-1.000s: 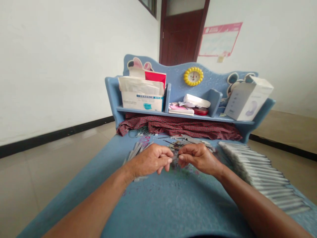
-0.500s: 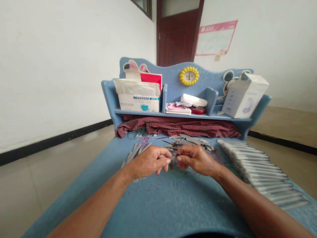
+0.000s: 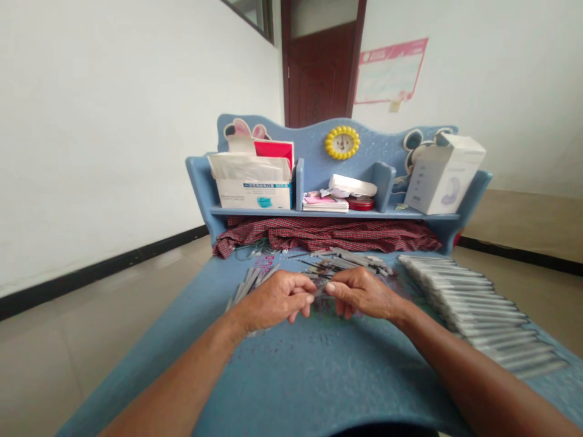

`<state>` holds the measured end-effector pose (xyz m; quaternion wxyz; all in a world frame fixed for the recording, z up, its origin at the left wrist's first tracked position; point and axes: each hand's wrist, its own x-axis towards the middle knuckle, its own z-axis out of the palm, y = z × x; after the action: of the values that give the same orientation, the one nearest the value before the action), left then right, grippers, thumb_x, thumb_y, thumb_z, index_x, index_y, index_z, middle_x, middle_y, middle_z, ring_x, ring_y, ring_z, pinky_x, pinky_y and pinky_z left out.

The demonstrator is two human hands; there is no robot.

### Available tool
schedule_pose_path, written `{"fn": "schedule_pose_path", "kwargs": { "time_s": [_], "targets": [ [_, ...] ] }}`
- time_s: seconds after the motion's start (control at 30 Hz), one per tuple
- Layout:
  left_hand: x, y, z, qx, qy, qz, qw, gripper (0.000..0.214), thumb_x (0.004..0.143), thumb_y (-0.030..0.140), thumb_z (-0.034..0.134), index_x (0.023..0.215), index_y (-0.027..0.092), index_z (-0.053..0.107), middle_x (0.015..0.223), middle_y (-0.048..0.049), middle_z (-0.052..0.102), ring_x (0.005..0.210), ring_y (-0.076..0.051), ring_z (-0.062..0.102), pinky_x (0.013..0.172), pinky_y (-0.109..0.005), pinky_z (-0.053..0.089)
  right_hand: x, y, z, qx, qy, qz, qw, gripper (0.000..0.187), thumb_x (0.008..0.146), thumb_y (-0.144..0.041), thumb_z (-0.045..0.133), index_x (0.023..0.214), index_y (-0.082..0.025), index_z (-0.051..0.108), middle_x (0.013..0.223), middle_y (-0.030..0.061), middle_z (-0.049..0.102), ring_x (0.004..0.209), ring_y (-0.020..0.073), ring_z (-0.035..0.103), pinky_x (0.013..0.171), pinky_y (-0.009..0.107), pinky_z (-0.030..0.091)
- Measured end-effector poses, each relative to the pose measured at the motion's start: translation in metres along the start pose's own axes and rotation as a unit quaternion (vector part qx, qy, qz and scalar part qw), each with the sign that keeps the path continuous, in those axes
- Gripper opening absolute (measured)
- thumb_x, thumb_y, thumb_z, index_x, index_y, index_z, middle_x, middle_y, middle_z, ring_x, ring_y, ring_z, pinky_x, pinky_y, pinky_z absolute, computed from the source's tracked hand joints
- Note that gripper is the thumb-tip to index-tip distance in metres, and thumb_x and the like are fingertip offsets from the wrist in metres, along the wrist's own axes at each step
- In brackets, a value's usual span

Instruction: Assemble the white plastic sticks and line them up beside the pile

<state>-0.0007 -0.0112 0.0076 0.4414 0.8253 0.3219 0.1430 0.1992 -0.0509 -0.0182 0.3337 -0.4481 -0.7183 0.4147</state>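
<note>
My left hand (image 3: pixel 273 298) and my right hand (image 3: pixel 359 293) meet at the middle of a blue desk (image 3: pixel 319 376), fingertips pinched together around a small thin grey piece (image 3: pixel 320 291) between them. Just behind the hands lies a loose heap of thin grey and dark sticks (image 3: pixel 341 262). A small bundle of grey sticks (image 3: pixel 248 284) lies to the left of my left hand. Along the right side runs a long row of flat grey packets (image 3: pixel 473 306), laid overlapping.
A red checked cloth (image 3: pixel 328 233) lies under the desk's shelf. On the shelf stand a box of face masks (image 3: pixel 252 179), a pile of papers (image 3: pixel 337 194), a white carton (image 3: pixel 441 176) and a yellow clock (image 3: pixel 342 142). A dark door (image 3: pixel 319 67) is behind.
Both hands stay pinched together at the same spot on the desk, with only slight finger movement. The view has tilted up a little.
</note>
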Motion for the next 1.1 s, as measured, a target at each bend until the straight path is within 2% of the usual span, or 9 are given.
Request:
{"fn": "schedule_pose_path", "kwargs": {
  "time_s": [0.1,0.27,0.4,0.57,0.73,0.87,0.97,1.1],
  "targets": [
    [0.000,-0.001,0.001,0.006,0.001,0.002,1.000,0.022,0.078,0.031,0.049,0.089,0.014,0.056,0.063,0.0017,0.062,0.044,-0.006,0.047,0.045,-0.018,0.037,0.000,0.000,0.000,0.040,0.015,-0.008,0.999,0.033,0.077,-0.048,0.056,0.081,-0.015,0.053,0.057,-0.0017,0.059,0.043,0.0082,0.054,0.040,0.017,0.041],
    [0.001,-0.001,0.001,0.013,-0.003,-0.008,1.000,0.023,0.077,0.032,0.049,0.089,0.014,0.056,0.064,0.0017,0.062,0.045,-0.007,0.048,0.045,-0.018,0.038,0.001,0.004,0.001,0.018,-0.010,-0.002,1.000,0.039,0.082,-0.051,0.046,0.068,-0.015,0.050,0.052,-0.0009,0.057,0.041,0.0079,0.053,0.039,0.017,0.040],
    [0.001,-0.001,0.002,0.015,-0.005,-0.009,1.000,0.022,0.077,0.032,0.049,0.088,0.014,0.057,0.063,0.0018,0.061,0.045,-0.007,0.047,0.045,-0.019,0.037,0.001,0.005,0.001,0.053,-0.006,-0.011,0.998,0.031,0.079,-0.046,0.054,0.083,-0.016,0.051,0.056,-0.0026,0.058,0.044,0.0082,0.054,0.042,0.018,0.043],
    [0.002,-0.001,0.004,0.019,-0.012,-0.011,1.000,0.021,0.078,0.031,0.049,0.088,0.014,0.057,0.064,0.0016,0.061,0.046,-0.007,0.048,0.047,-0.019,0.037,0.001,0.007,0.000,0.016,-0.018,0.004,1.000,0.036,0.084,-0.048,0.044,0.069,-0.015,0.049,0.050,-0.0024,0.055,0.038,0.0071,0.051,0.037,0.016,0.038],
    [0.003,0.000,0.007,0.028,-0.008,-0.014,0.999,0.022,0.078,0.031,0.048,0.088,0.014,0.057,0.065,0.0015,0.061,0.047,-0.007,0.048,0.048,-0.020,0.038,0.001,0.006,0.000,0.043,-0.027,-0.016,0.999,0.028,0.081,-0.043,0.052,0.076,-0.015,0.050,0.050,-0.0040,0.055,0.041,0.0074,0.052,0.040,0.017,0.041],
    [0.004,0.000,0.009,0.059,0.005,-0.016,0.998,0.021,0.077,0.028,0.049,0.089,0.013,0.058,0.065,0.0012,0.060,0.050,-0.008,0.050,0.050,-0.020,0.040,0.001,0.006,0.003,0.031,-0.033,0.006,0.999,0.028,0.083,-0.039,0.048,0.069,-0.016,0.047,0.048,-0.0044,0.054,0.037,0.0062,0.049,0.037,0.016,0.038],
    [0.004,0.001,0.009,0.147,0.023,0.025,0.989,0.019,0.078,0.024,0.048,0.087,0.014,0.062,0.065,0.0017,0.059,0.057,-0.010,0.053,0.055,-0.020,0.039,0.003,0.009,0.005,0.048,-0.031,0.021,0.998,0.025,0.083,-0.037,0.048,0.070,-0.016,0.046,0.046,-0.0051,0.053,0.034,0.0061,0.048,0.036,0.015,0.037],
    [0.004,0.002,0.007,0.268,0.061,0.114,0.955,0.018,0.080,0.020,0.047,0.085,0.018,0.064,0.073,0.0006,0.063,0.071,-0.012,0.058,0.065,-0.022,0.039,0.007,0.013,0.007,0.097,-0.030,0.052,0.994,0.025,0.082,-0.039,0.049,0.072,-0.016,0.046,0.045,-0.0049,0.055,0.034,0.0069,0.049,0.035,0.016,0.037]
  ]
}}
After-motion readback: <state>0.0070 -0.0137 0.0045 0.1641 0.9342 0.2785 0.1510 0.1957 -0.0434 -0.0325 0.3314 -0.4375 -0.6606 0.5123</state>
